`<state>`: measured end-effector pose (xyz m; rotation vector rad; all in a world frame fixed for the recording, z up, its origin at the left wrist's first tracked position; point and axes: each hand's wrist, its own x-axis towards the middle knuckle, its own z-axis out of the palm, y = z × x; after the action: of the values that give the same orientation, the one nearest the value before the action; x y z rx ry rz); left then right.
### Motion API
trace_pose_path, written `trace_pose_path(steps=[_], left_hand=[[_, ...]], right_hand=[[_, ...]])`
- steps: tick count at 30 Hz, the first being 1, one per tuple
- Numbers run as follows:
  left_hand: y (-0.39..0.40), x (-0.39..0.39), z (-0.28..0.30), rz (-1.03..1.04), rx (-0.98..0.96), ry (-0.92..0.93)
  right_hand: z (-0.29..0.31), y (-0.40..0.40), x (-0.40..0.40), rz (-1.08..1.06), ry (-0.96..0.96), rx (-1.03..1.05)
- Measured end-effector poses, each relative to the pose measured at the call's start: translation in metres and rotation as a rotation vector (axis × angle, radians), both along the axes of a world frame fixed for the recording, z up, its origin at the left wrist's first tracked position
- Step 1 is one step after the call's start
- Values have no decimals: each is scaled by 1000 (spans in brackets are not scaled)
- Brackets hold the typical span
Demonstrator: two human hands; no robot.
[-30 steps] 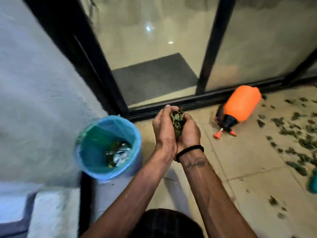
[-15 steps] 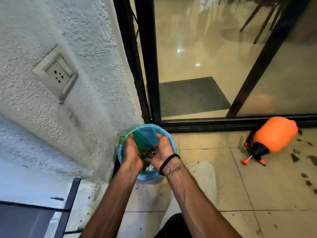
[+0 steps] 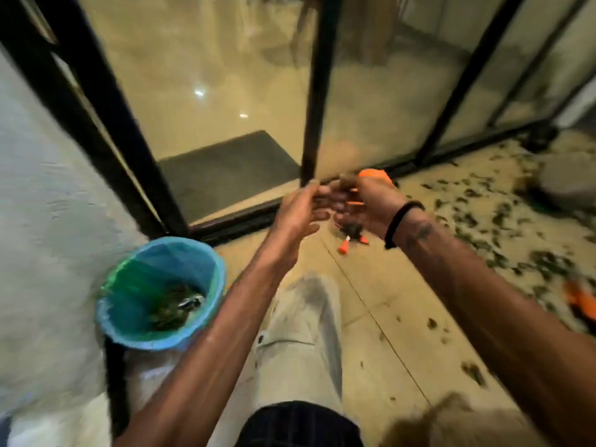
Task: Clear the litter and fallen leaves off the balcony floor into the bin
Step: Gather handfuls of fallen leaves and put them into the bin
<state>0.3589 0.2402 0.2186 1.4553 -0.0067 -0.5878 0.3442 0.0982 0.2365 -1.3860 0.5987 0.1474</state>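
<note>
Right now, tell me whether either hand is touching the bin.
Apart. The head view shows both the left hand and right hand raised over the floor, with bare tile between them and the blue-lined bin.

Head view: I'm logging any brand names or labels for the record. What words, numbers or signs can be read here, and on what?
None can be read.
Orange sprayer: mostly hidden behind the hands, no label shows.
Bin: plain blue liner, no print visible.
Tattoo on the right forearm: too blurred to read.
</note>
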Motion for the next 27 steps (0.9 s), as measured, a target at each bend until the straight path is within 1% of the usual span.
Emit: trace_pose_path(steps=[2,4,5,7,9,11,13,15,16,19,22,25,27], left_hand=[[-54,-18,0,-145,9,20],[-100,-39,-6,-330,48,34],[-120,-51,-10,-437,76,33],[-152,-71,-22,-579,124,-6],[-179,-83,-29,-654,179,-46],[-207,-101,-40,-659,227,-105],[-234,-118,-59,-661,288,-161],[-260,-140,-90,-713,379,-236],[-270,-155,-113,-742,424,-272],[-282,-209,-194,-861,573,-333],[-277,-256,-264,-946,663,-267],[-281,-274,-313,-865,705,-188],[-293,-270,-353,-785,708,-138]], right_hand=[[7,-49,-32,-32,66,-223],[9,-95,-71,-15,172,-391],[10,-118,-92,7,229,-479],[13,-158,-127,114,302,-738],[15,-188,-164,236,369,-966],[10,-218,-203,280,420,-1072],[-15,-245,-239,266,430,-1094],[-51,-267,-279,263,417,-1099],[-73,-278,-301,288,417,-1097],[-145,-305,-378,346,513,-1067],[-216,-318,-448,243,611,-972],[-270,-325,-484,88,643,-870],[-296,-330,-495,25,647,-832]])
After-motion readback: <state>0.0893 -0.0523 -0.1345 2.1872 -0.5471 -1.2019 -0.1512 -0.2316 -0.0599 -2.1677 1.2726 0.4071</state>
